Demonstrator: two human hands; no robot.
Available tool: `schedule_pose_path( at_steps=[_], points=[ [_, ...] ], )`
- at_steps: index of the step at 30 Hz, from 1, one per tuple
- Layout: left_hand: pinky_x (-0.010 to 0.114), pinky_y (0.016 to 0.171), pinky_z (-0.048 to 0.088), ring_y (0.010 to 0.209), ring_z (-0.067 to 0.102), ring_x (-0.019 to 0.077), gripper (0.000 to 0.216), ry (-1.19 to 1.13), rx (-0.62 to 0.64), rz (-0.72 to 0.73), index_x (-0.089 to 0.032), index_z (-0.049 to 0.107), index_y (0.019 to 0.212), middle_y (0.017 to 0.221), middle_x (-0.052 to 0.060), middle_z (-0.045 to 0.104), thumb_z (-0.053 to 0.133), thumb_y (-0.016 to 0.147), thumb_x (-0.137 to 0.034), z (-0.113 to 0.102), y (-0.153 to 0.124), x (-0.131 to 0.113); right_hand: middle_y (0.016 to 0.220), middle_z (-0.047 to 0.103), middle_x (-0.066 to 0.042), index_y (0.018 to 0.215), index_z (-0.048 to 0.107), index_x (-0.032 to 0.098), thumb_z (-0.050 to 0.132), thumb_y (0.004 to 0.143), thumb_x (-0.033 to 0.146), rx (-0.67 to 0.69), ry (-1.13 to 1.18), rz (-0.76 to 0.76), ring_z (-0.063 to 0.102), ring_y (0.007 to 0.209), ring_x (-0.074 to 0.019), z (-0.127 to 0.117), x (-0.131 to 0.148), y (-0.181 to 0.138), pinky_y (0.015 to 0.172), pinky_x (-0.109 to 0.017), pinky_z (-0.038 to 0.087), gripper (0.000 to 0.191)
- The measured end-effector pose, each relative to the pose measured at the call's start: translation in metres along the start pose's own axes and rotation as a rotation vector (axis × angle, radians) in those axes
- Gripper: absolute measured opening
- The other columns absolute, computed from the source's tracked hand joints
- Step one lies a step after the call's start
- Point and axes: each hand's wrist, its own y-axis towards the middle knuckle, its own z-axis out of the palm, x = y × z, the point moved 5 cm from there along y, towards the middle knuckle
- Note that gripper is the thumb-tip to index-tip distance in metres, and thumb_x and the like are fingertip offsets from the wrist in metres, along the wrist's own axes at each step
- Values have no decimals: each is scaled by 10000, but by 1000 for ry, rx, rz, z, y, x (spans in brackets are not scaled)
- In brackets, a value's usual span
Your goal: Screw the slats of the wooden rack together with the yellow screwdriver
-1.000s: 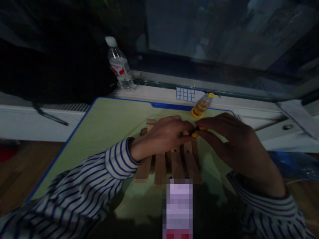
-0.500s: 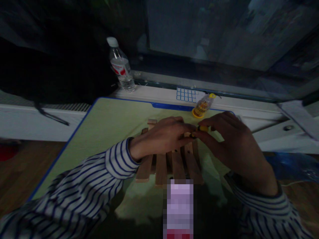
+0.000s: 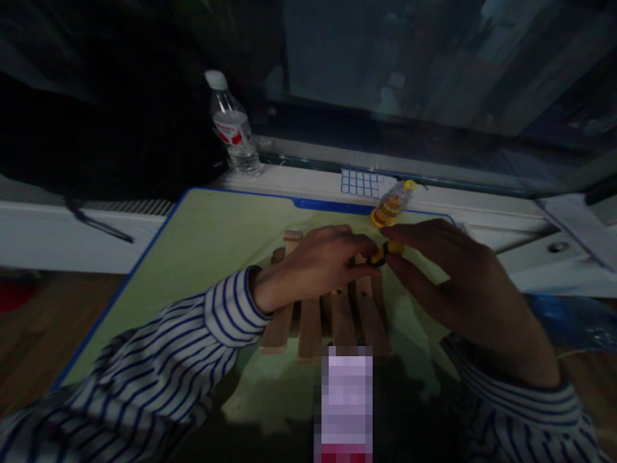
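A slatted wooden piece lies on a pale green mat with a blue edge. My left hand rests on its far end, fingers pressed down on the slats near the tool's tip. My right hand is closed around a small yellow and black screwdriver, whose tip points at the wood just beside my left fingertips. Both arms wear striped sleeves.
A yellow-capped clear container of bits stands at the mat's far edge. A water bottle stands on the white ledge at the back left, beside a blue grid card. A blurred pink patch sits near the front.
My right hand has turned slightly around the screwdriver, its fingers shifting. My left hand and the wooden piece have stayed in place.
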Motion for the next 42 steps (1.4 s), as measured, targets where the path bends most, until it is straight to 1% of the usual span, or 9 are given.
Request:
schedule_pose_path(
  at_steps=[3, 10, 19, 22, 25, 28, 31, 35, 42],
  points=[
    [272, 673, 406, 758, 563, 158, 198, 2, -2, 22, -174, 659, 1024, 831, 22, 623, 615, 882, -304, 0, 0, 0, 1067, 717, -74, 1100, 639, 149, 576, 882, 154, 22, -5, -16, 630, 974, -191, 2, -1, 0, 854, -340, 491, 227],
    [256, 636, 385, 737, 562, 151, 193, 23, 37, 10, -203, 659, 1042, 785, 10, 581, 596, 892, -308, 2, 0, 3, 932, 725, -59, 982, 646, 170, 603, 882, 238, -1, -81, 12, 647, 861, -208, 6, -5, 1, 769, -365, 502, 129],
    [255, 690, 432, 779, 589, 142, 244, -10, 113, -1, -222, 652, 1129, 856, 17, 637, 584, 898, -266, -3, 0, 2, 875, 697, -96, 930, 635, 157, 591, 884, 313, -2, -150, 25, 634, 826, -253, 6, -4, 2, 724, -403, 499, 168],
    [252, 712, 444, 795, 604, 137, 263, -43, 81, 19, -197, 640, 1141, 888, 21, 661, 593, 887, -251, -10, 1, 2, 871, 695, -94, 921, 633, 156, 584, 889, 294, -4, -141, 48, 637, 826, -247, 6, -6, 2, 735, -401, 501, 150],
    [278, 749, 459, 850, 609, 159, 234, 10, -23, 46, -177, 635, 1110, 927, 31, 679, 546, 901, -237, -15, 3, 7, 889, 700, -98, 925, 630, 153, 575, 892, 274, -8, -136, 73, 643, 840, -247, 6, -8, 2, 745, -403, 506, 137],
    [347, 881, 456, 1039, 587, 201, 312, 112, -76, 104, -155, 562, 1213, 1128, 63, 662, 482, 912, -172, -13, 4, 11, 926, 708, -92, 941, 626, 161, 585, 884, 254, 4, -132, 64, 647, 864, -247, 6, -8, 2, 752, -402, 507, 117],
    [390, 961, 429, 1152, 554, 219, 354, 173, 3, 134, -154, 497, 1287, 1283, 86, 595, 436, 940, -181, -4, 3, 13, 958, 712, -67, 993, 613, 180, 593, 880, 235, 18, -102, 48, 651, 887, -232, 6, -7, 2, 759, -384, 504, 127],
    [404, 956, 429, 1141, 567, 218, 358, 181, 157, 126, -179, 477, 1305, 1246, 80, 617, 432, 953, -225, 2, 0, 12, 989, 711, -40, 1041, 595, 199, 574, 898, 244, 30, -41, 82, 652, 910, -197, 7, -6, 1, 785, -352, 494, 151],
    [393, 1013, 386, 1209, 514, 211, 439, 174, 203, 101, -230, 447, 1328, 1327, 42, 562, 564, 907, -279, 4, -3, 15, 1006, 704, 6, 1101, 564, 227, 529, 929, 245, 56, 31, 90, 636, 916, -128, 6, -3, 1, 798, -265, 467, 177]
  ],
)
